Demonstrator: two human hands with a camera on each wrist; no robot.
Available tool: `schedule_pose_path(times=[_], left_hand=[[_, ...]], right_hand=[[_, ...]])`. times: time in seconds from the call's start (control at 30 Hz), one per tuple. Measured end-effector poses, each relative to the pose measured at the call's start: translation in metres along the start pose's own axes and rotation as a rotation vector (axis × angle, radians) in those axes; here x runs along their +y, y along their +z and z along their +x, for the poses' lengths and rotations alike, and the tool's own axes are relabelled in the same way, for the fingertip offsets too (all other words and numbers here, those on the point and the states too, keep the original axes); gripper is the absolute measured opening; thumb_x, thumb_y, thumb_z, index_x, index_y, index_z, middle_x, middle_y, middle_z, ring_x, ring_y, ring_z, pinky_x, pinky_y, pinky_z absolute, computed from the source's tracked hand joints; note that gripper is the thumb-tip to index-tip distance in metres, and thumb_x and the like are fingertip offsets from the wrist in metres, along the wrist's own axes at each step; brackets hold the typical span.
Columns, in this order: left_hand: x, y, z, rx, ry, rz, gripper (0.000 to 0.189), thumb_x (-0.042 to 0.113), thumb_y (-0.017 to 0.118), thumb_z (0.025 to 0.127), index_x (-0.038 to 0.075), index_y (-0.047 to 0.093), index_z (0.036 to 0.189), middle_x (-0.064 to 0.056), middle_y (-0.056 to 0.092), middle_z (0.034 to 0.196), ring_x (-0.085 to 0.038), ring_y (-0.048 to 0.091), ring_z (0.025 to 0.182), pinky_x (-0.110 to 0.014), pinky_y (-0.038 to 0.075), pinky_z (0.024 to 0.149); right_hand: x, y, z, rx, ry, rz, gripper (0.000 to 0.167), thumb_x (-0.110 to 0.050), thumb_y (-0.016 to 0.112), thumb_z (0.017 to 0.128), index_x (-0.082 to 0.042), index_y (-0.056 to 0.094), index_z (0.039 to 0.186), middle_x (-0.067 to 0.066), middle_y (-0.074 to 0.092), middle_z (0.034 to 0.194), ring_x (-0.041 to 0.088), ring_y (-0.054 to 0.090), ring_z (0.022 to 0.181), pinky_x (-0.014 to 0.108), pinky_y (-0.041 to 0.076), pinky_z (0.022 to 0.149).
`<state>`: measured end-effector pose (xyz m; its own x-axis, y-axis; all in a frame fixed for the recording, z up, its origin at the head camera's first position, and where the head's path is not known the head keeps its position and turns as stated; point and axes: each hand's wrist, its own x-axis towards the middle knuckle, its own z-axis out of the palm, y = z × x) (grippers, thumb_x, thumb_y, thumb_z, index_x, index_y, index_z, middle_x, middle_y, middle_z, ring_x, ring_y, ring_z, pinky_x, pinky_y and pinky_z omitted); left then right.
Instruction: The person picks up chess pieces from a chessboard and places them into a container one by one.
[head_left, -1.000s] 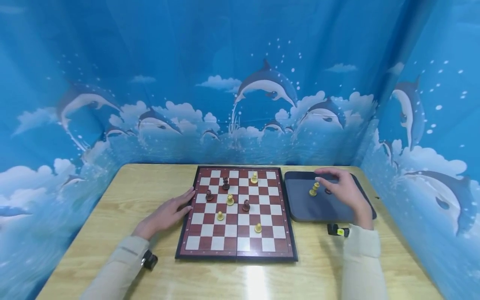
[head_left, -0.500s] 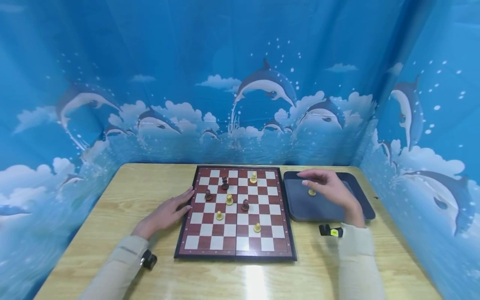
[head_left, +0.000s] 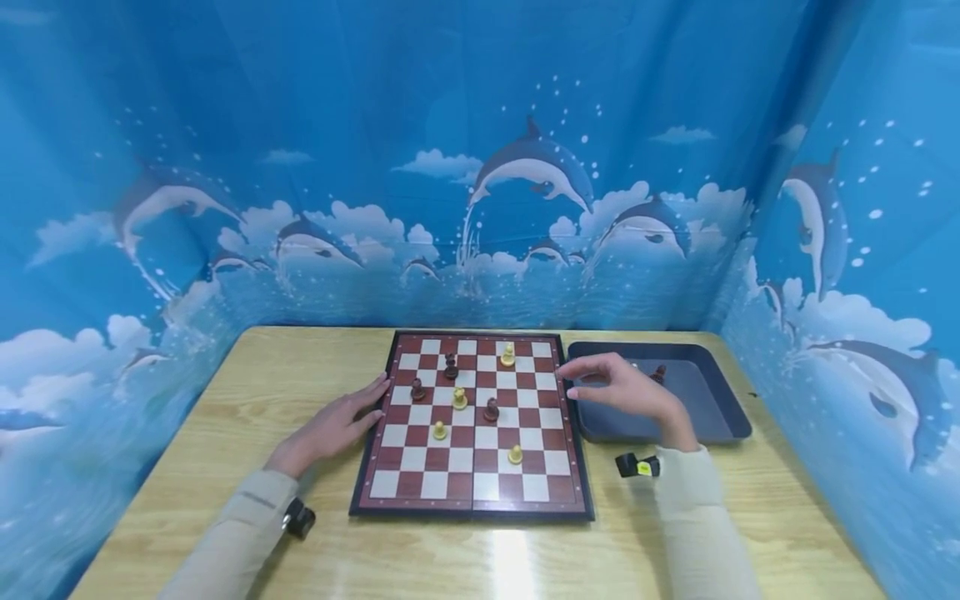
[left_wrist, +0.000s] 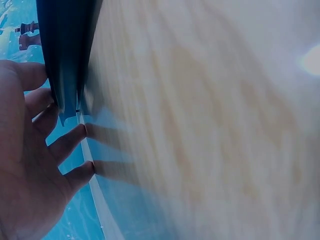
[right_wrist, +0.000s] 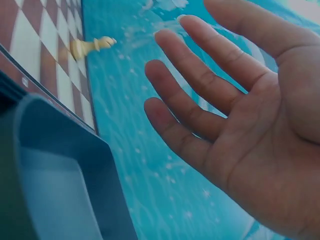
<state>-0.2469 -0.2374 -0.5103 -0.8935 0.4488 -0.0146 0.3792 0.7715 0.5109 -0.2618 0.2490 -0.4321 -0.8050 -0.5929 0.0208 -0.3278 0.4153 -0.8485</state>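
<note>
A brown-and-white chessboard (head_left: 536,490) lies on the table with several pieces standing on it. Straight fingers of my left hand (head_left: 337,427) rest along its left edge; in the left wrist view the thumb and fingers touch the dark side of the board. Between the board's right edge and the tray hovers my right hand (head_left: 618,387), its palm bare in the right wrist view and the fingers loosely bent. A pale bishop (right_wrist: 92,47) stands on the board beyond its fingertips. Light pieces include a knight (head_left: 460,400) and a pawn (head_left: 515,454); a dark knight (head_left: 491,409) stands near the middle.
A dark grey tray (head_left: 697,432) sits right of the board. Inside it is a dark chess piece (head_left: 658,374); a light piece there is mostly hidden behind my right hand. Dolphin-print curtains (head_left: 360,125) enclose the wooden table (head_left: 292,367) at the back and sides.
My right hand has moved left, from above the tray's pieces to the board's right edge, holding nothing. The dark piece in the tray shows again. My left hand stays put.
</note>
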Motion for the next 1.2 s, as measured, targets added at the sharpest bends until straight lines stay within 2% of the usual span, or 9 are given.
schedule_pose_path(times=[0.13, 0.3, 0.53, 0.63, 0.83, 0.93, 1.1, 1.2], left_hand=[[0.000, 0.000, 0.000, 0.012, 0.019, 0.003, 0.059, 0.035, 0.046, 0.108, 0.011, 0.029, 0.160, -0.012, 0.021, 0.169, -0.043, 0.032, 0.149, -0.063, 0.028, 0.120], [0.000, 0.001, 0.000, 0.024, 0.030, 0.004, 0.059, 0.034, 0.046, 0.109, 0.010, 0.029, 0.160, -0.013, 0.021, 0.168, -0.043, 0.032, 0.148, -0.063, 0.028, 0.120], [-0.001, 0.001, 0.000, 0.026, 0.026, 0.006, 0.059, 0.033, 0.046, 0.108, 0.010, 0.030, 0.160, -0.013, 0.022, 0.168, -0.043, 0.033, 0.148, -0.062, 0.028, 0.120], [-0.002, 0.001, 0.000, 0.028, 0.030, 0.013, 0.059, 0.034, 0.046, 0.109, 0.010, 0.030, 0.160, -0.013, 0.022, 0.168, -0.043, 0.033, 0.148, -0.063, 0.028, 0.120], [-0.002, 0.001, 0.000, 0.028, 0.029, 0.008, 0.058, 0.034, 0.046, 0.108, 0.009, 0.031, 0.159, -0.012, 0.023, 0.168, -0.042, 0.034, 0.148, -0.063, 0.028, 0.120], [-0.002, 0.002, -0.001, 0.029, 0.024, 0.005, 0.058, 0.034, 0.046, 0.108, 0.009, 0.031, 0.159, -0.011, 0.023, 0.168, -0.042, 0.034, 0.148, -0.062, 0.028, 0.120], [-0.002, 0.001, -0.001, 0.031, 0.022, 0.005, 0.058, 0.034, 0.046, 0.108, 0.009, 0.031, 0.159, -0.012, 0.023, 0.168, -0.042, 0.034, 0.148, -0.063, 0.028, 0.120], [-0.002, 0.001, -0.001, 0.022, 0.019, 0.006, 0.058, 0.034, 0.046, 0.108, 0.010, 0.031, 0.159, -0.011, 0.023, 0.168, -0.042, 0.034, 0.148, -0.062, 0.028, 0.120]], right_hand=[[0.001, 0.011, 0.009, -0.097, -0.035, -0.029, 0.038, -0.017, 0.070, 0.098, -0.001, 0.065, 0.131, 0.023, 0.065, 0.131, 0.045, 0.060, 0.122, 0.042, 0.056, 0.098], [0.000, 0.025, 0.020, -0.210, -0.046, 0.010, 0.035, -0.012, 0.067, 0.098, 0.005, 0.065, 0.129, 0.024, 0.067, 0.128, 0.043, 0.063, 0.118, 0.053, 0.054, 0.101], [-0.004, 0.043, 0.029, -0.286, -0.060, 0.057, 0.030, -0.011, 0.069, 0.096, 0.003, 0.069, 0.122, 0.020, 0.070, 0.124, 0.040, 0.064, 0.118, 0.062, 0.046, 0.108], [-0.005, 0.051, 0.033, -0.311, -0.053, 0.064, 0.027, -0.008, 0.070, 0.095, 0.003, 0.070, 0.119, 0.020, 0.071, 0.121, 0.039, 0.066, 0.115, 0.061, 0.049, 0.106], [-0.007, 0.062, 0.038, -0.375, -0.053, 0.013, 0.024, -0.008, 0.068, 0.096, -0.004, 0.073, 0.119, 0.011, 0.074, 0.120, 0.028, 0.067, 0.115, 0.052, 0.053, 0.104], [-0.007, 0.066, 0.040, -0.403, -0.052, 0.025, 0.023, -0.006, 0.067, 0.097, -0.003, 0.073, 0.119, 0.011, 0.074, 0.119, 0.030, 0.068, 0.113, 0.048, 0.055, 0.100], [-0.009, 0.071, 0.040, -0.409, -0.022, 0.029, 0.023, -0.008, 0.070, 0.094, -0.004, 0.074, 0.117, 0.010, 0.074, 0.117, 0.029, 0.068, 0.112, 0.039, 0.056, 0.097], [-0.009, 0.073, 0.040, -0.409, -0.015, 0.021, 0.022, -0.008, 0.071, 0.092, -0.005, 0.075, 0.114, 0.008, 0.075, 0.116, 0.027, 0.068, 0.111, 0.038, 0.057, 0.095]])
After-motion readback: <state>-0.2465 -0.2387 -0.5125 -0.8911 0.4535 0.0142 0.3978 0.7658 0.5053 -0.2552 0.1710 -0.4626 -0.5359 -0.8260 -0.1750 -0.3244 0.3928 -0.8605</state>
